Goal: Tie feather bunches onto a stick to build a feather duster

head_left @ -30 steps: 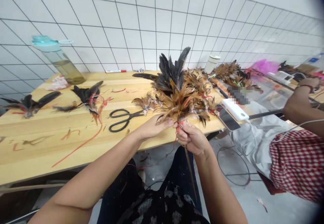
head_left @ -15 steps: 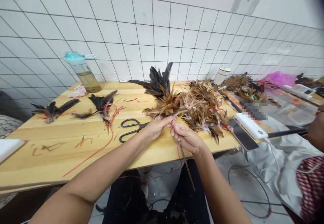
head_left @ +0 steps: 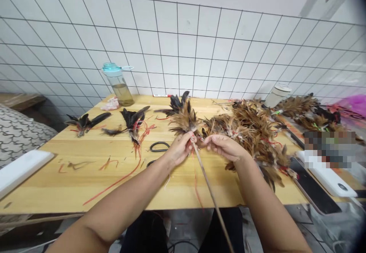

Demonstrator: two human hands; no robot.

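My left hand (head_left: 181,148) is closed around the bound neck of a feather duster. Its thin wooden stick (head_left: 210,190) slants down toward my lap. Brown feathers (head_left: 185,119) with black ones (head_left: 178,102) behind them fan out beyond the binding. A red thread (head_left: 196,180) hangs from the neck. Just right of the binding is my right hand (head_left: 224,146), finger and thumb brought together beside brown feathers; what they pinch is unclear. Black-handled scissors (head_left: 159,146) lie partly hidden behind my left forearm.
A heap of brown feather bundles (head_left: 251,127) covers the right. Black feather bundles (head_left: 133,121) with red string lie left. A water bottle (head_left: 121,89), a marker (head_left: 162,95) and a white cup (head_left: 277,94) stand or lie along the back. A phone (head_left: 314,186) rests at the right edge.
My right hand has let go of the stick and moved right, away from the binding. The stick now shows at full length from the neck. The camera view has swung left.
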